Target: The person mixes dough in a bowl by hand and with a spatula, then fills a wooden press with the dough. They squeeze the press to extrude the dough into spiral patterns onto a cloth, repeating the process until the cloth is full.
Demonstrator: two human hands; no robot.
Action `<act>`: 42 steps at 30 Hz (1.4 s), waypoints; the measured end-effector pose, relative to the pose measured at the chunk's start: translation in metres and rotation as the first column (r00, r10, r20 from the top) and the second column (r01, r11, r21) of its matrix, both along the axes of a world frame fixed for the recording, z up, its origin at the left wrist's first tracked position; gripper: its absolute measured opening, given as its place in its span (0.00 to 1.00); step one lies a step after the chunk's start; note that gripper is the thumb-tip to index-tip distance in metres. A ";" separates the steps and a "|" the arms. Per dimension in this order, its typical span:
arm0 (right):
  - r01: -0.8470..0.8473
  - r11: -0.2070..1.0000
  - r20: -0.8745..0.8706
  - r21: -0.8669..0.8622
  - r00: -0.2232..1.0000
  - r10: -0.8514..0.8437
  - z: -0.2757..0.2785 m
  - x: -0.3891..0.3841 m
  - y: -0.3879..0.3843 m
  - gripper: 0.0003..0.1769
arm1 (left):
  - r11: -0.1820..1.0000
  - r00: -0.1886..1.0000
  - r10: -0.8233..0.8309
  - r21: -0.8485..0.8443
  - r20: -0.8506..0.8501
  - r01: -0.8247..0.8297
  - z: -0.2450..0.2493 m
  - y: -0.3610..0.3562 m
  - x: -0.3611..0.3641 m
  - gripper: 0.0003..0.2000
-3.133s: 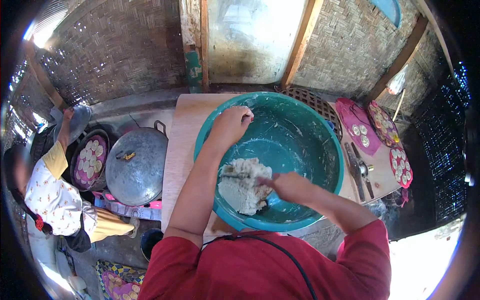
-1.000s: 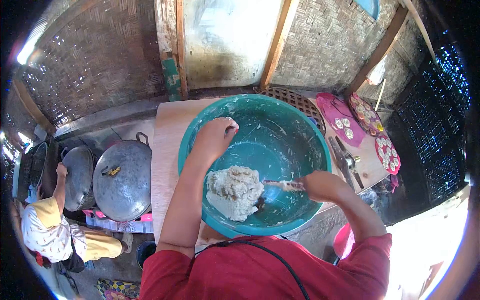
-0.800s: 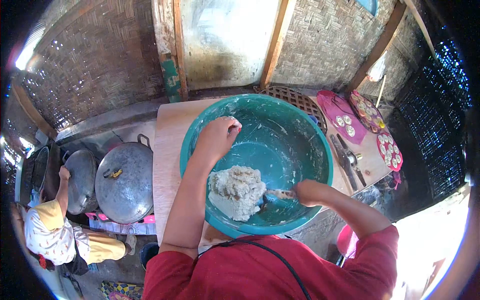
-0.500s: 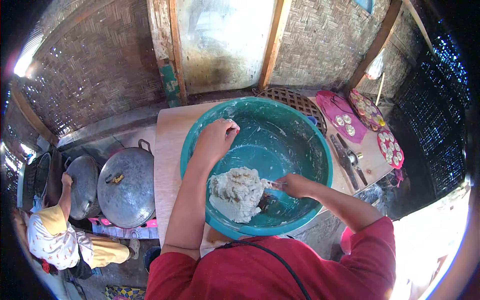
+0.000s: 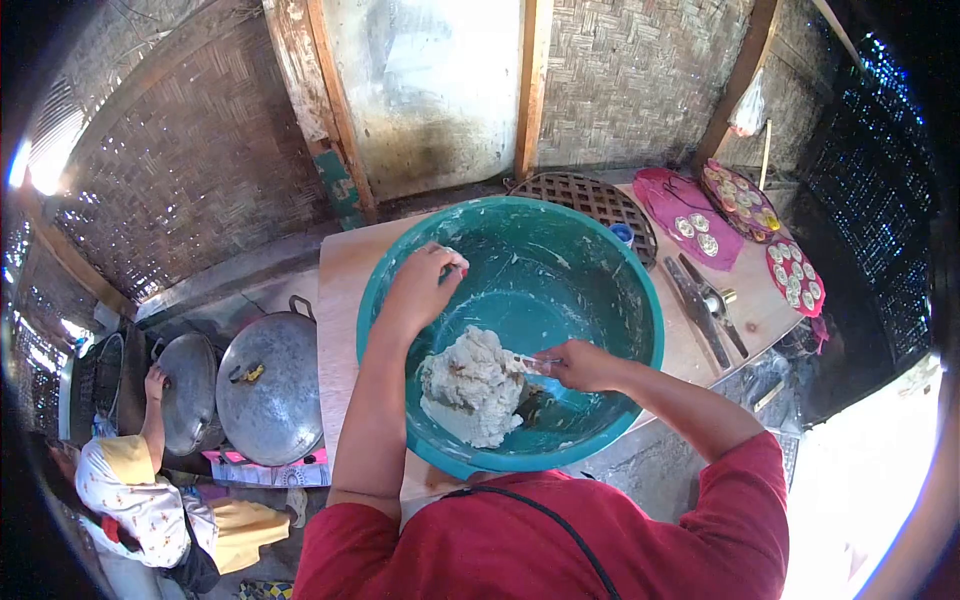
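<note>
A large mound of pale, sticky dough (image 5: 470, 395) lies in the near left part of a wide teal plastic basin (image 5: 650, 300). My right hand (image 5: 588, 365) is closed around the handle of a dough-smeared utensil (image 5: 532, 364), whose other end is against the dough's right side; its head is hidden. Over the basin's left side, my left hand (image 5: 425, 283) hangs with fingers curled in and white dough on the fingertips. What those fingers hold, if anything, I cannot make out. Streaks of dough coat the basin's inner wall.
The basin stands on a wooden table (image 5: 340, 330). Behind it lies a woven tray (image 5: 575, 195); to the right are a metal tool (image 5: 700, 310) and pink sheets (image 5: 660, 205) with round pale pieces. At left, a person (image 5: 140, 500) touches a lidded pot (image 5: 188, 385) beside another large pot (image 5: 270, 385).
The view has shifted slightly. My right hand and the utensil have worked at the dough, whose top is reshaped and taller. My left hand remains over the basin's left side, fingers still curled.
</note>
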State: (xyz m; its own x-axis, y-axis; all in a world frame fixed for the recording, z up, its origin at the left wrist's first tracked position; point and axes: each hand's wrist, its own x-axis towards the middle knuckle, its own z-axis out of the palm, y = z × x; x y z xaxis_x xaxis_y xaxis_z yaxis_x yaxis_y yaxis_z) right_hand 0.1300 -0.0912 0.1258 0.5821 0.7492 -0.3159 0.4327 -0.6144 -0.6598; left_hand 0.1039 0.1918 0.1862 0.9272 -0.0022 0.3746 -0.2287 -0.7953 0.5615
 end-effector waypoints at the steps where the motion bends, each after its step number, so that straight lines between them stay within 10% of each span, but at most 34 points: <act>1: -0.009 1.000 0.067 0.026 0.998 0.007 -0.001 -0.003 0.001 0.18 | 0.997 0.999 -0.012 -0.070 0.033 0.014 -0.002 0.003 0.000 0.05; 14: -0.252 0.914 0.590 -0.318 0.702 0.399 0.075 -0.074 0.006 0.28 | 0.993 0.996 0.061 -0.107 0.064 -0.054 -0.011 0.020 -0.014 0.05; 23: -0.338 0.845 0.569 -0.414 0.628 0.531 0.081 -0.106 0.029 0.24 | 0.995 0.996 0.028 -0.097 0.088 -0.020 0.003 0.005 -0.008 0.05; 29: -0.261 0.727 0.451 -0.635 0.638 0.624 0.204 -0.099 0.007 0.23 | 0.991 0.996 0.045 -0.126 0.075 -0.035 0.000 0.011 -0.013 0.05; 35: -0.278 0.859 0.577 -0.430 0.647 0.499 0.079 -0.072 0.029 0.24 | 0.989 0.994 0.045 -0.145 0.098 -0.030 0.000 0.010 -0.008 0.06; 42: -0.273 0.726 0.452 -0.631 0.631 0.630 0.195 -0.052 0.022 0.24 | 0.991 0.992 0.050 -0.133 0.115 -0.034 0.001 0.014 -0.012 0.05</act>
State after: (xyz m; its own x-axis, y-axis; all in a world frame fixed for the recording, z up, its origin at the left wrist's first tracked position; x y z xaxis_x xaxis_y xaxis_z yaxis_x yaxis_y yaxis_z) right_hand 0.0778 -0.0695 0.3211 0.3924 0.8239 -0.4089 0.9198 -0.3548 0.1678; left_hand 0.0916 0.2060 0.1872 0.8749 0.0917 0.4755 -0.2672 -0.7274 0.6321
